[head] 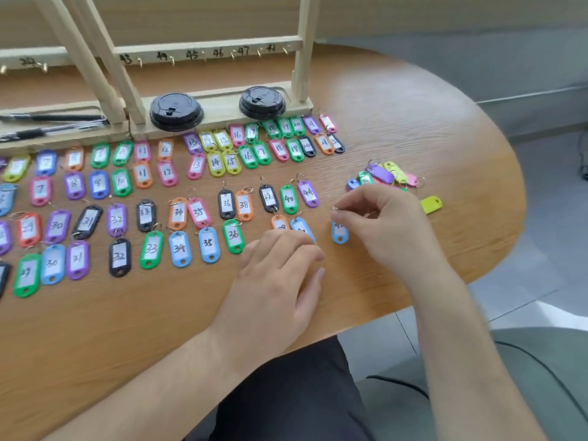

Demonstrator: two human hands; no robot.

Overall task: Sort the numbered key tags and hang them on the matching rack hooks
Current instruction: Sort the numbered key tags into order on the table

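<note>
We find the sorting stage under way; no tag hangs on the part of the rack (206,52) that we can see. The right hand (381,218) pinches, between thumb and forefinger, the ring (334,209) of a blue tag (339,233). The tag's lower end is at the table (429,128), just right of the bottom row. Its number begins with a 4; the second digit is hidden. The left hand (280,272) rests on the table, fingers together and loosely bent, gripping nothing that we can see. It hides part of an orange tag (280,221) and a light-blue tag (302,227). An unsorted heap (385,176) lies near, beyond the right hand.

Recommendations, in our judgement:
- Read the full number before release.
- Lay the tag flat, label up, in line with its pair and apart from its neighbours, so the rings do not tangle.
- Use the left hand to steady the adjacent tags, not shift them.
- Point the ring toward the rack for easy hooking later.
</note>
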